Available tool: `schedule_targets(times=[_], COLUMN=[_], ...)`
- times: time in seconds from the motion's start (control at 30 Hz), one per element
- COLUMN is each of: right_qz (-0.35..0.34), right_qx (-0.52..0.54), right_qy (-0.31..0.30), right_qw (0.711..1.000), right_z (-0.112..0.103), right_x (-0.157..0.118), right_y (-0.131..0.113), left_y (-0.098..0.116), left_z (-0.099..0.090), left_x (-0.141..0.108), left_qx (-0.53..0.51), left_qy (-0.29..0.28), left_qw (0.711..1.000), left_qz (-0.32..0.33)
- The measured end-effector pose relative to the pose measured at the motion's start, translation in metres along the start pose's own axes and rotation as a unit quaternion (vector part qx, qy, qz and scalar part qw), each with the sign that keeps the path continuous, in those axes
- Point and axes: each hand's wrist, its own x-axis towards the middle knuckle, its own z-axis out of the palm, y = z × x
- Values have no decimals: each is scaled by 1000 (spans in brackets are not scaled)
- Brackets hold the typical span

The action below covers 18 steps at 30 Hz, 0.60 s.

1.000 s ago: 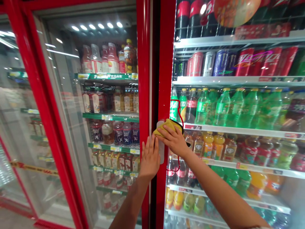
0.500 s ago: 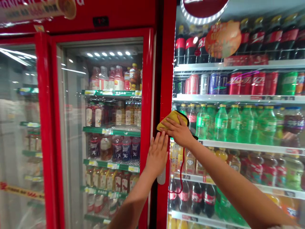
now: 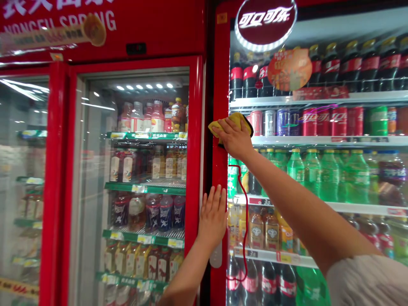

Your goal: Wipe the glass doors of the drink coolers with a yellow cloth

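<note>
My right hand (image 3: 234, 138) presses a yellow cloth (image 3: 231, 122) with a dark edge against the glass door of the right-hand drinks cooler, high up near the door's red frame. My left hand (image 3: 213, 217) lies flat with its fingers apart on the door edge, above a white door handle (image 3: 216, 257). It holds nothing. A thin red cord (image 3: 245, 221) hangs in a loop down the glass, below my right forearm.
The right cooler (image 3: 221, 170) holds shelves of cola bottles, cans and green soda bottles under a round red Coca-Cola sign (image 3: 265, 22). A red-framed cooler (image 3: 194, 148) of bottled drinks stands to the left, with another (image 3: 54, 170) beyond it.
The view has tilted up and shifted, showing the sign. My right hand and the cloth have moved up the door. My left hand now sits higher, above the handle.
</note>
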Motion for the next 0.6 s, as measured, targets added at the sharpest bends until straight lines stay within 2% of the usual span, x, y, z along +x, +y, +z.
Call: schedule_targets(times=[0.13, 0.27, 0.4, 0.6], right_qz=[8, -24, -69, -88], right_qx=[18, 27, 20, 18], right_qy=[1, -42, -69, -67], right_qw=[1000, 998, 995, 994], right_z=[-1, 1, 9, 25], right_x=[2, -25, -68, -155], right_y=[-4, -17, -27, -55], left_y=[1, 4, 9, 10], left_z=[3, 5, 6, 3], left_x=[-3, -9, -14, -17], left_qx=[0, -5, -4, -11], left_qy=[5, 10, 8, -10], left_qw=[1000, 1000, 999, 999], left_qz=[-4, -19, -42, -41])
